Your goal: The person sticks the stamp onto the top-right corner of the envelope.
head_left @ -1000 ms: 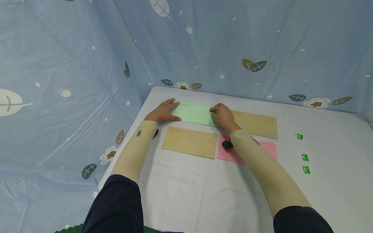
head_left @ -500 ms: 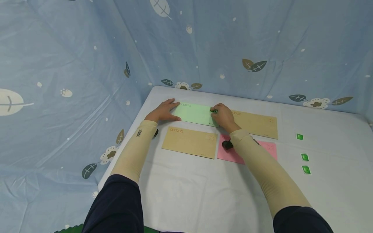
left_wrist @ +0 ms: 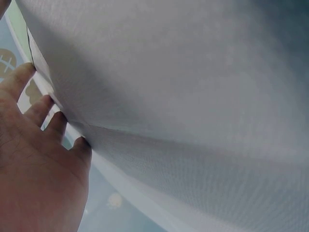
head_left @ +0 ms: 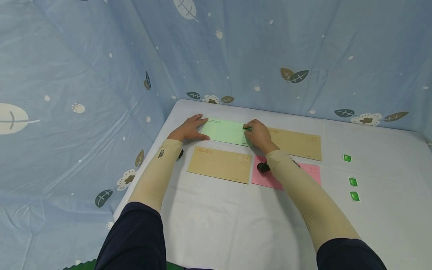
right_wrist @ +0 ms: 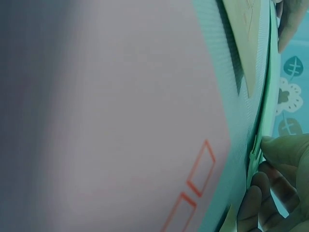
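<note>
A light green envelope [head_left: 225, 132] lies at the back left of the white table. My left hand [head_left: 189, 129] rests with spread fingers at its left end, the index finger and thumb touching the edge. At the opposite end, my right hand [head_left: 258, 134] pinches a small green stamp [head_left: 248, 129] over the upper right corner, its fingers hiding most of the stamp. In the right wrist view, the thumb [right_wrist: 282, 147] and curled fingers sit right at the edge of the green envelope. The left wrist view has the left fingers [left_wrist: 55, 121] low along the tabletop.
One brown envelope [head_left: 297, 144] lies right of the green one, another brown envelope [head_left: 219, 165] in front. A pink envelope [head_left: 270, 180] is partly under my right forearm. Green stamps [head_left: 353, 182] lie on the right of the white table [head_left: 216, 225]. A blue curtain [head_left: 249, 60] hangs behind.
</note>
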Tool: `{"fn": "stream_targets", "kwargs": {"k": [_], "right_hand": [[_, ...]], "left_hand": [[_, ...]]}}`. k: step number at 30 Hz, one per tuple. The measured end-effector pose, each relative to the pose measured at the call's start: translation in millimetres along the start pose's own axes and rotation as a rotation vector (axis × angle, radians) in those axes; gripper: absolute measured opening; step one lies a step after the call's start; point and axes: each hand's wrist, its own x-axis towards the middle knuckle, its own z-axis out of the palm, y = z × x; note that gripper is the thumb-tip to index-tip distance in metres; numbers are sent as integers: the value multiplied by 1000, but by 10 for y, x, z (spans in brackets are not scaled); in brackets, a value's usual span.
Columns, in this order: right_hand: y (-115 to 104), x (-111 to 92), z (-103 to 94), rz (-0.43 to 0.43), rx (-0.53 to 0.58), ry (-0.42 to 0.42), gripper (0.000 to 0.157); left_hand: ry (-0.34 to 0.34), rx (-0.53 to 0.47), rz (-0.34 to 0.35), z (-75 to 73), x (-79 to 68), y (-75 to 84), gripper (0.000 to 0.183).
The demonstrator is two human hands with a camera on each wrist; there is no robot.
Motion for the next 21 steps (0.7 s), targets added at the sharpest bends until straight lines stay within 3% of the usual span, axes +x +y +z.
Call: {"fn": "stream_targets", "kwargs": {"k": [21], "right_hand": [[-16,-20,-9,-10,12,10,30]], "left_hand": [[2,0,-11,-5,-34,27,103]]}}
